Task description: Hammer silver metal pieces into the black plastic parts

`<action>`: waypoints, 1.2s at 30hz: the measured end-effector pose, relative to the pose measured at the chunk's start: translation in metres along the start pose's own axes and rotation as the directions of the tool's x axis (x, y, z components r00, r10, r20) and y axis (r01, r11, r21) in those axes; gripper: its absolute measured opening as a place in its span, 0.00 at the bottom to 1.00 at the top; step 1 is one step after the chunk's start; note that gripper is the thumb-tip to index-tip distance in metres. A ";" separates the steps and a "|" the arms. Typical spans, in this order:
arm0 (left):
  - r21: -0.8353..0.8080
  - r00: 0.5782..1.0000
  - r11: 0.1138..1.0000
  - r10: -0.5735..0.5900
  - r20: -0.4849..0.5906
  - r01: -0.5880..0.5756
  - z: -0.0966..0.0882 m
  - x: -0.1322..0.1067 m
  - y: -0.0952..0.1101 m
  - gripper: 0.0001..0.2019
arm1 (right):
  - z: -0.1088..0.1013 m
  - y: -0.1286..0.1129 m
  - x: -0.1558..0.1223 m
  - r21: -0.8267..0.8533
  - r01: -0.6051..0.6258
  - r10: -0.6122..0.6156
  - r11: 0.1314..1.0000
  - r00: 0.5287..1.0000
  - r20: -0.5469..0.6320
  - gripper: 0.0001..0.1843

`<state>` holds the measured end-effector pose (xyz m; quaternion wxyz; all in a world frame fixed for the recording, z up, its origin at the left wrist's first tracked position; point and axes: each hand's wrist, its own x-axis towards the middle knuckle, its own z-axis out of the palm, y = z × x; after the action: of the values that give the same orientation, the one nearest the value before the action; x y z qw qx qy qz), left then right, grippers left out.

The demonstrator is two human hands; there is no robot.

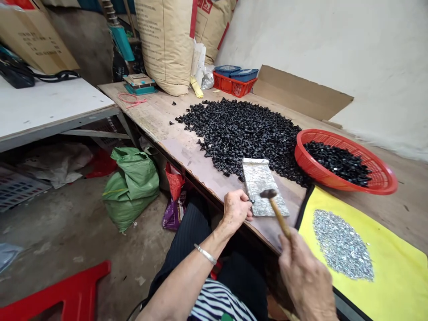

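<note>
My left hand (pixel 236 207) pinches a small black part (pixel 251 201) at the left edge of a worn, silvery metal plate (pixel 264 183). In my right hand (pixel 304 272) is a small hammer (pixel 279 211), gripped by its wooden handle. The hammer's head is above the plate, to the right of the black part, and apart from it. Just beyond the plate spreads a large heap of small black parts (pixel 244 129). To the right, a pile of small shiny metal pieces (pixel 344 245) lies on a yellow sheet (pixel 397 272).
A red plastic basket (pixel 384 178) holding black parts stands right of the heap. Large paper sacks (pixel 165 44), a red crate (pixel 230 84) and a cardboard strip (pixel 301 93) are at the back. A green sack (pixel 132 187) and a red stool (pixel 67 290) are on the floor at left.
</note>
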<state>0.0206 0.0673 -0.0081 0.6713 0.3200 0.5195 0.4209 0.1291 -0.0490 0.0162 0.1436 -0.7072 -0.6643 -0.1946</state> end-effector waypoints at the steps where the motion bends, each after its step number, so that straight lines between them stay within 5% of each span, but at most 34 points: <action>1: 0.002 1.000 1.000 -0.004 -0.003 0.004 0.000 0.000 0.000 0.08 | -0.001 0.000 0.001 0.000 -0.061 0.061 0.998 0.997 -0.050 0.16; 4: 0.009 1.000 1.000 -0.014 -0.006 0.014 0.000 0.000 0.001 0.08 | -0.002 -0.003 0.001 -0.003 -0.170 0.168 0.985 0.975 -0.147 0.17; 9: 0.019 1.000 1.000 -0.013 -0.004 0.013 0.000 -0.001 0.003 0.08 | 0.008 -0.005 -0.006 -0.031 0.038 -0.038 0.999 0.999 0.013 0.15; 14: 0.022 1.000 0.999 -0.026 -0.007 0.026 0.000 -0.002 0.006 0.08 | 0.011 -0.009 -0.010 -0.003 -0.145 0.144 0.989 0.985 -0.095 0.19; 19: 0.003 1.000 1.000 -0.018 -0.008 0.018 0.001 -0.001 0.004 0.08 | 0.019 -0.011 -0.007 0.111 -0.262 0.233 0.959 0.946 0.224 0.19; 21: -0.004 1.000 1.000 -0.016 -0.009 0.016 0.000 0.001 0.002 0.08 | 0.019 -0.005 -0.001 0.304 -0.427 0.334 0.852 0.889 0.313 0.20; 24: -0.048 1.000 0.999 0.001 0.017 0.000 -0.004 0.000 -0.001 0.07 | 0.022 0.005 0.012 0.581 -0.661 0.393 0.474 0.750 0.532 0.22; 26: -0.085 0.998 0.996 0.029 0.059 -0.024 -0.009 -0.004 -0.001 0.06 | 0.027 0.011 0.022 0.622 -0.731 0.369 0.280 0.680 0.634 0.22; 27: -0.098 0.995 0.994 0.048 0.084 -0.039 -0.013 -0.007 0.000 0.05 | 0.031 0.014 0.027 0.619 -0.742 0.369 0.257 0.668 0.647 0.22; 31: -0.098 0.976 0.990 0.115 0.187 -0.098 -0.026 -0.026 0.010 0.04 | 0.039 0.023 0.043 0.523 -0.716 0.440 0.463 0.698 0.566 0.17; 34: -0.092 0.962 0.989 0.136 0.238 -0.118 -0.032 -0.040 0.019 0.05 | 0.031 0.021 0.046 0.440 -0.548 0.415 0.711 0.833 0.366 0.13; 36: -0.084 0.954 0.989 0.143 0.263 -0.125 -0.034 -0.047 0.022 0.05 | 0.021 0.015 0.043 0.442 -0.428 0.341 0.789 0.902 0.264 0.14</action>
<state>-0.0227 0.0345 0.0226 0.7157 0.3862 0.3866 0.4350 0.1472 -0.0019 0.0185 0.2973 -0.7820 -0.5428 0.0743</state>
